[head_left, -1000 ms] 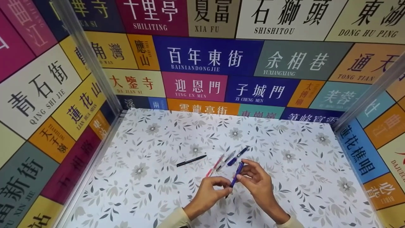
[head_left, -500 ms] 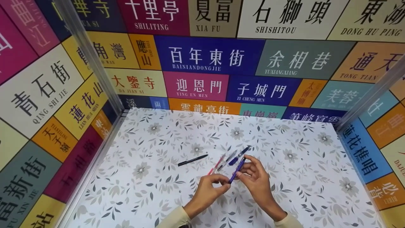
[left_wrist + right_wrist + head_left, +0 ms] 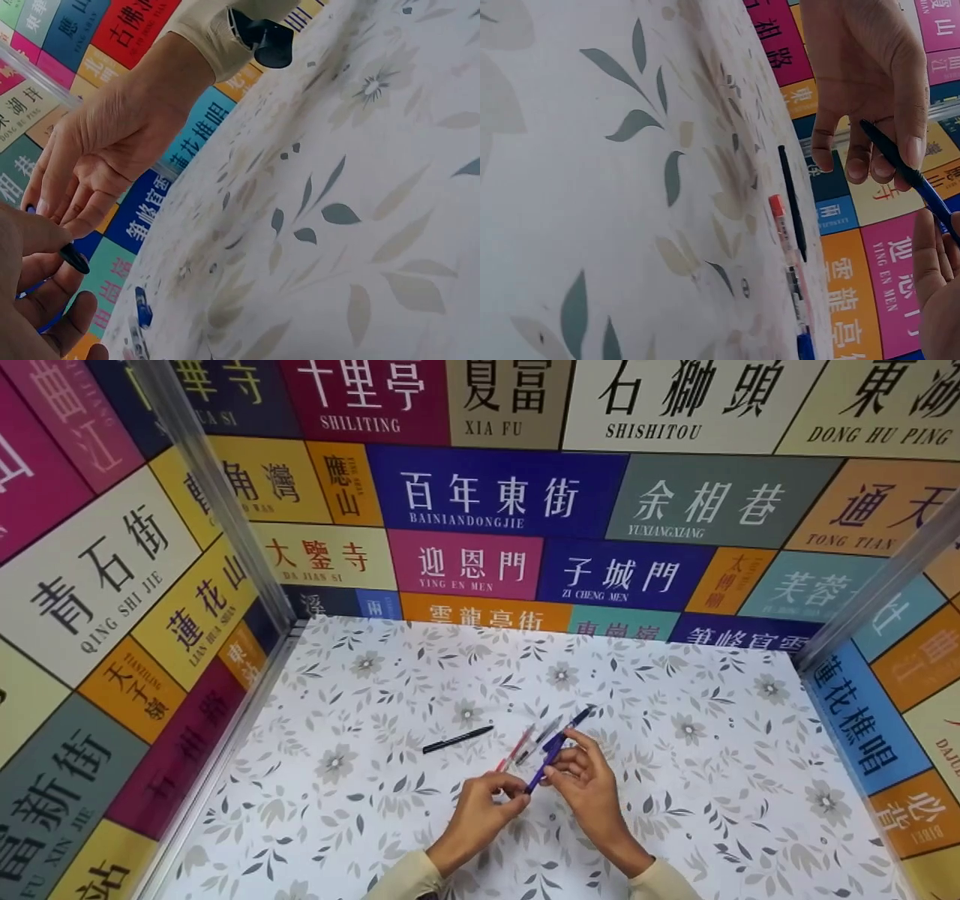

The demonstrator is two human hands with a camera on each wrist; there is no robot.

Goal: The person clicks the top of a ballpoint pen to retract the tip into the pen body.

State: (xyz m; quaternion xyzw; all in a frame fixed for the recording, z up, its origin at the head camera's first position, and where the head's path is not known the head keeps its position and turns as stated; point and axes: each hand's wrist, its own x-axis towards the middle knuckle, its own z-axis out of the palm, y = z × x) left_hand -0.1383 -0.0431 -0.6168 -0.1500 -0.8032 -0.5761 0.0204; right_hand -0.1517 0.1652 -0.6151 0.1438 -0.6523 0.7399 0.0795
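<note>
In the head view both hands hold a blue pen, slanting over the table. My left hand pinches its lower end between thumb and fingers; my right hand grips it higher up. The right wrist view shows the dark end of the pen poking out past the left thumb, with the blue barrel running to the right fingers. In the left wrist view, a dark end of the pen shows between the two hands.
On the flower-patterned table lie a black pen, a red pen, a clear pen and a blue-capped pen, the last three bunched beyond the hands. Panels with printed signs enclose the back and sides.
Both hands have moved left with the blue pen, mostly in the last half second. A dark tip that stuck out below the left fingers a second ago no longer shows there in the head view.
</note>
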